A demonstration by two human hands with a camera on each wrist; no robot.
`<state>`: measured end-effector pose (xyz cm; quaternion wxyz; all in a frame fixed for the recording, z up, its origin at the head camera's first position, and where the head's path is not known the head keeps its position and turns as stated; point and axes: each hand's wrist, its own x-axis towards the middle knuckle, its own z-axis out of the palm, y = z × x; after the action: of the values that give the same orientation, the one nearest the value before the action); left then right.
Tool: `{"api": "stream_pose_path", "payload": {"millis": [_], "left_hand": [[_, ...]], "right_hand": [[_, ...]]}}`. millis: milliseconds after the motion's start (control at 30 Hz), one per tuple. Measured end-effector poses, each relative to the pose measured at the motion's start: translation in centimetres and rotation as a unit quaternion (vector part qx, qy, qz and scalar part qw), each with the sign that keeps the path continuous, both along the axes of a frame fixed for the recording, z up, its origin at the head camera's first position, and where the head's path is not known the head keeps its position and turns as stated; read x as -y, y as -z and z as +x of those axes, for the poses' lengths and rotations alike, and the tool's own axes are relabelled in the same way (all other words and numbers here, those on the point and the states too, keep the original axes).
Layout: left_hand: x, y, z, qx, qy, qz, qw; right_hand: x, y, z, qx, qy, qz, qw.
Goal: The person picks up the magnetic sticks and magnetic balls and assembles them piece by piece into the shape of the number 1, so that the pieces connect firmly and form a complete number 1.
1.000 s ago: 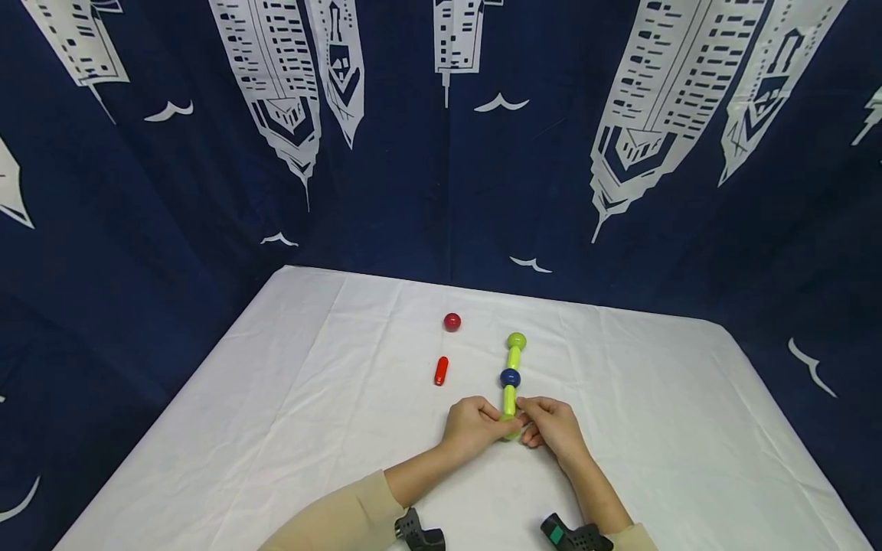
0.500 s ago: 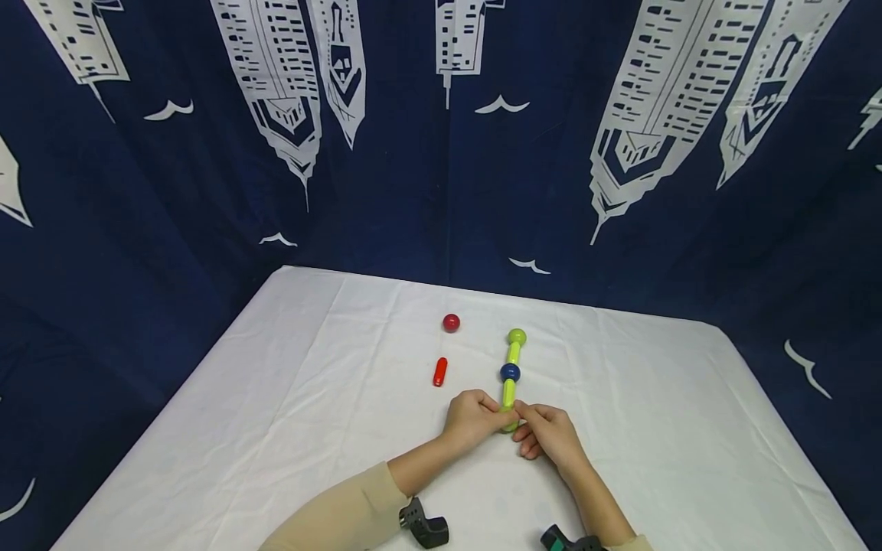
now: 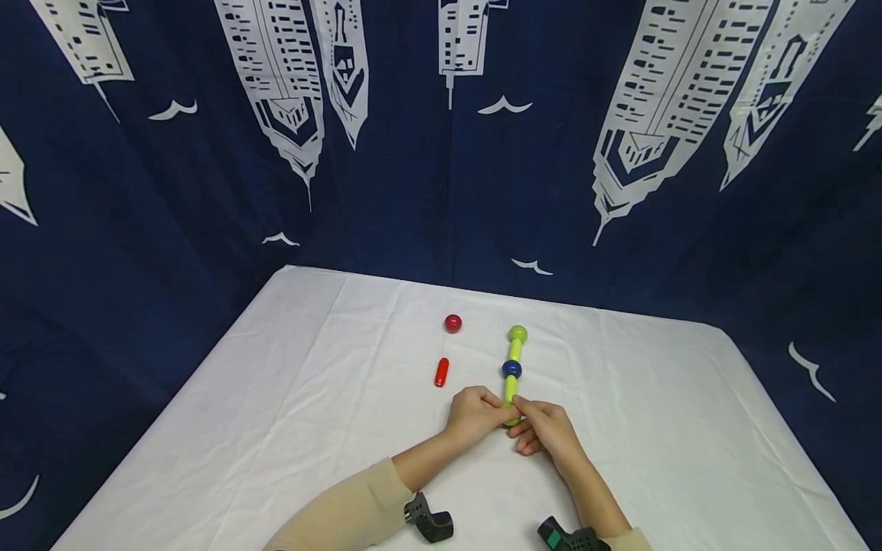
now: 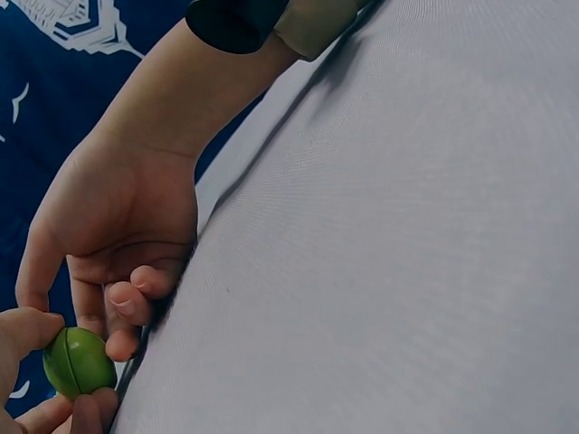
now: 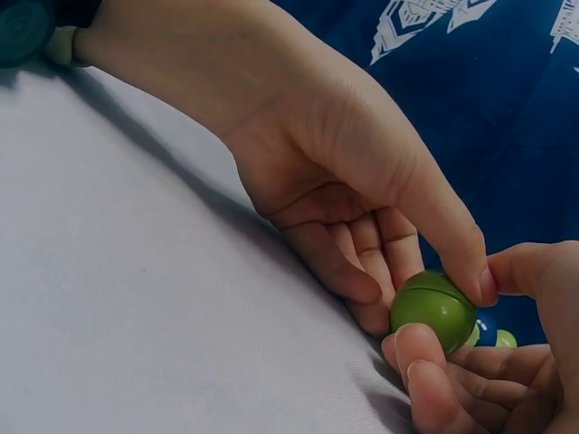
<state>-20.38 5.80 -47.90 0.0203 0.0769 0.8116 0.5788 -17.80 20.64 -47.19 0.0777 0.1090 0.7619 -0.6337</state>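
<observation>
In the head view a chain of lime-green sticks and balls points away from me. The far green ball (image 3: 518, 334) and the blue ball (image 3: 511, 369) are joined by one stick (image 3: 515, 350); another stick (image 3: 511, 388) runs back to the near green ball (image 5: 434, 310). My left hand (image 3: 475, 415) pinches this near ball between thumb and fingers. Thumb and fingertips of my right hand (image 3: 549, 431) close on the same ball from the right, by the stick's end. Both wrist views show the two thumbs meeting at the ball. The joint is partly hidden by fingers.
A red ball (image 3: 452, 324) and a short red stick (image 3: 442, 372) lie on the white-covered table (image 3: 344, 398), left of the chain. Behind the table hangs a dark blue curtain (image 3: 413, 199) with printed white buildings and birds.
The chain and both hands have shifted slightly away from me, toward the table's far side. Both hands stay at the near green ball; the red pieces lie where they were.
</observation>
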Motion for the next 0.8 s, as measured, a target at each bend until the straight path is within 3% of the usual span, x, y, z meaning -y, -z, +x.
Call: {"api": "stream_pose_path", "payload": {"millis": [133,467,800], "left_hand": [[0.1,0.0,-0.2,0.003,0.007,0.006,1.0],[0.6,-0.3,-0.3,0.023,0.061,-0.008,0.9978],[1.2,-0.6,0.0,0.028,0.082,-0.017,0.9961]], "right_hand": [[-0.1,0.1,-0.3,0.004,0.0,-0.003,1.0],[-0.1,0.1,-0.7,0.01,-0.002,-0.004,0.9999],[-0.1,0.3,-0.5,-0.003,-0.018,0.005,0.9998]]}}
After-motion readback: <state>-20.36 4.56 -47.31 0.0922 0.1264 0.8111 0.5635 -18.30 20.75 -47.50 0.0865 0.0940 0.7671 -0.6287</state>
